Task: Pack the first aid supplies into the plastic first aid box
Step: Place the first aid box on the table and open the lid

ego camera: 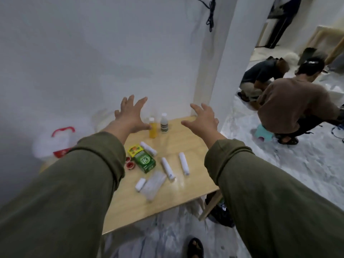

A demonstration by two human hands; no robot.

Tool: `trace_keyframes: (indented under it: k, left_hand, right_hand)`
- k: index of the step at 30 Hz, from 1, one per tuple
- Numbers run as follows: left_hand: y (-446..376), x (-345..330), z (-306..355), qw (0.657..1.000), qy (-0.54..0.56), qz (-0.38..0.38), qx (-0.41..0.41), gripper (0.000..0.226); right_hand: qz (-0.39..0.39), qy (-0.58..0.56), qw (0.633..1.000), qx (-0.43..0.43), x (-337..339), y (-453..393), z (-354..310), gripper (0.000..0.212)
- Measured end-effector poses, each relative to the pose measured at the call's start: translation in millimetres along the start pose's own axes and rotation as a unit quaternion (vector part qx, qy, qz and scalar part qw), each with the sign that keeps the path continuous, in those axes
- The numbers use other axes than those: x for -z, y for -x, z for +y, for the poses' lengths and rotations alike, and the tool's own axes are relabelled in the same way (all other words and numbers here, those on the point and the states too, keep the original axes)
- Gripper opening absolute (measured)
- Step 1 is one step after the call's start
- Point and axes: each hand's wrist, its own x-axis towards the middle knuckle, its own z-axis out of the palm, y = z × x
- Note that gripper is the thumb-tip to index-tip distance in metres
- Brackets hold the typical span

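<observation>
Both my arms in olive sleeves reach out over a wooden table. My left hand and my right hand hover above its far end, fingers spread, holding nothing. A clear plastic first aid box with a red handle stands at the table's left, partly hidden by my left sleeve. On the table lie several white bandage rolls, a green box, a yellow packet, small red-capped pots and a clear packet. A yellow bottle and a white bottle stand upright near my left hand.
A white wall and pillar rise behind the table. Two people crouch on the pale floor to the right, beside a teal stool. A sandalled foot shows below the table's near edge. Dark items lie under the table's right corner.
</observation>
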Motion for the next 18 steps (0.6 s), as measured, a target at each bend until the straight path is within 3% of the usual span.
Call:
trace_keyframes:
  k: [18]
  left_hand:
    - [55.3,32.2,-181.7,0.969,0.019,0.043,0.244,0.104]
  right_hand:
    - [-0.158,0.033,0.962,0.218,-120.2,-36.3,-165.0,0.072]
